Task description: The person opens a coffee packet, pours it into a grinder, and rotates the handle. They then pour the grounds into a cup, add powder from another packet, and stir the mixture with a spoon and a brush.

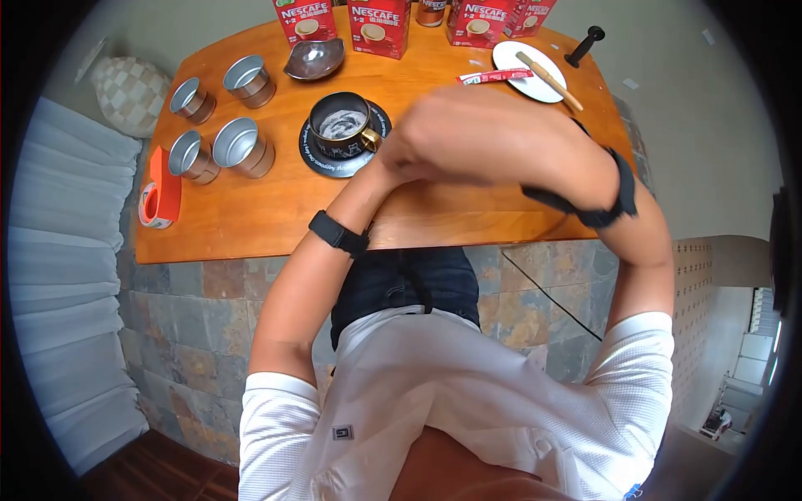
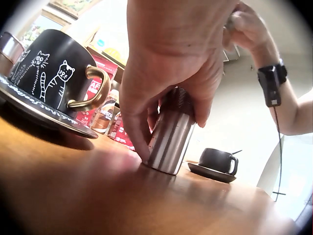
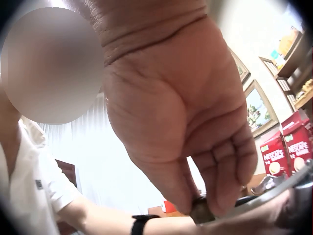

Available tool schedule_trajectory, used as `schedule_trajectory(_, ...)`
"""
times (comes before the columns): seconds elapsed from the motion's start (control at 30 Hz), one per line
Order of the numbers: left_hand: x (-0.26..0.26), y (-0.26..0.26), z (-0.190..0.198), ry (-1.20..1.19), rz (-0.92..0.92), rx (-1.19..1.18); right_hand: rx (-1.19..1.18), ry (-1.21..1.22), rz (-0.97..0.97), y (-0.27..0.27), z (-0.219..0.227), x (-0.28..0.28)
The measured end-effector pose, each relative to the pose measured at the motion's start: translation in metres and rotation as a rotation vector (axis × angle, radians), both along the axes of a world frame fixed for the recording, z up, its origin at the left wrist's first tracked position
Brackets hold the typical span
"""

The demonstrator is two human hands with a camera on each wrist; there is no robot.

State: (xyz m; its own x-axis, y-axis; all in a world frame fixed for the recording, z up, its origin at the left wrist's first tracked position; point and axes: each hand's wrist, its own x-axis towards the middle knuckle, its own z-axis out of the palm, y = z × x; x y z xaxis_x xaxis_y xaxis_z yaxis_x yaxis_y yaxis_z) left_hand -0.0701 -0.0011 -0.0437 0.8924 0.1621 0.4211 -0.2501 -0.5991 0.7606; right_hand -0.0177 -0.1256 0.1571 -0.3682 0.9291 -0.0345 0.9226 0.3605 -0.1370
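My left hand grips a silver cylinder with a dark ribbed collar, a hand coffee grinder, upright close over the table. In the right wrist view my right hand pinches the small dark knob at the end of the grinder's blurred silver crank. From the head view the right hand crosses over the left, hiding the grinder and most of the left hand. Just left of them stands a black cat-patterned cup with a gold handle, on a lettered black saucer.
Several metal cups stand left, by an orange tape dispenser. A dark dish and red Nescafe boxes line the back. Back right: a white plate with a brush. A dark cup stands beyond the grinder.
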Motion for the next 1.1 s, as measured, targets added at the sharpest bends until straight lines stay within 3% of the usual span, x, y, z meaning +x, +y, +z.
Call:
schedule_trajectory(0.07,-0.002,-0.013,0.034,0.093,0.052,0.017,-0.079,-0.081,-0.092,0.032,0.006,0.001)
schedule_trajectory(0.13,-0.005,-0.022,0.062,0.312,0.135,-0.013,0.027,-0.066,-0.074,0.061,-0.002,0.022)
schedule_trajectory(0.2,-0.002,-0.023,0.072,0.363,0.057,-0.25,0.132,-0.117,-0.176,0.084,-0.013,0.045)
schedule_trajectory(0.27,0.002,-0.02,0.061,0.273,0.096,-0.248,0.206,-0.169,-0.24,0.099,-0.023,0.081)
schedule_trajectory(0.33,0.0,-0.021,0.071,0.298,0.112,-0.212,0.079,-0.193,-0.466,0.074,0.011,0.087)
schedule_trajectory(0.47,-0.001,-0.02,0.065,0.291,0.143,-0.113,0.03,-0.396,-0.578,0.05,-0.016,0.153)
schedule_trajectory(0.53,-0.001,-0.019,0.063,0.28,0.143,-0.117,-0.01,-0.386,-0.635,0.009,0.005,0.129)
schedule_trajectory(0.67,-0.001,-0.02,0.059,0.25,0.148,-0.1,-0.009,-0.511,-0.653,-0.054,-0.002,0.11)
schedule_trajectory(0.73,-0.001,-0.02,0.059,0.249,0.153,-0.096,-0.096,-0.593,-0.635,-0.076,0.0,0.083)
schedule_trajectory(0.87,-0.001,-0.019,0.057,0.28,0.124,-0.125,0.078,-0.616,-0.389,-0.102,-0.002,0.025)
schedule_trajectory(0.93,-0.002,-0.021,0.056,0.237,0.106,-0.152,0.048,-0.594,-0.397,-0.092,0.002,0.0)
schedule_trajectory(1.0,0.001,-0.02,0.051,0.192,0.09,-0.176,0.064,-0.366,-0.193,-0.08,0.002,-0.011)
schedule_trajectory(1.1,0.004,-0.012,0.039,0.059,0.038,-0.23,0.227,-0.274,-0.053,-0.04,-0.006,-0.022)
